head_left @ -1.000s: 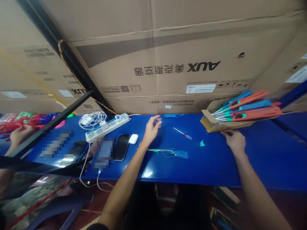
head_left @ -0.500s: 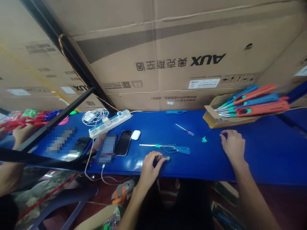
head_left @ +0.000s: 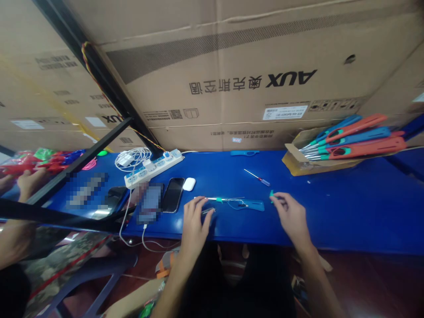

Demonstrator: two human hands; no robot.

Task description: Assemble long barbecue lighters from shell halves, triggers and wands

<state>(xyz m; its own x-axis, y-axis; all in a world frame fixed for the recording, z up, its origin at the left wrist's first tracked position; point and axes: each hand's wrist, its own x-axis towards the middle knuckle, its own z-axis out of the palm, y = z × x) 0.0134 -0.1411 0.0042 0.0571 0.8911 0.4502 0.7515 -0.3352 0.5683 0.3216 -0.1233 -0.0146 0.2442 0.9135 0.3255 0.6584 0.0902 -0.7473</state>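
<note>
My left hand [head_left: 194, 221] rests at the near edge of the blue table [head_left: 347, 212], fingers curled on a small grey metal part [head_left: 208, 210]. Just beyond it lies a thin metal rod with a teal collar [head_left: 217, 199], joined by fine wires to a flat blue plastic shell [head_left: 252, 205]. My right hand [head_left: 290, 216] is to the right of the shell, fingertips pinched on a small teal piece [head_left: 272, 194]. A small screwdriver [head_left: 257, 177] lies farther back.
A cardboard box [head_left: 300, 164] of long blue and orange lighters sits at the back right. A power strip [head_left: 154, 167], cables, two phones [head_left: 172, 194] and a white earbud case [head_left: 188, 183] lie left. Another blue shell [head_left: 244, 153] lies by the big cartons. Another person's hand [head_left: 29, 181] is far left.
My left hand came from the table's back to the near edge with a small part. My right hand left the box and moved left to the teal piece.
</note>
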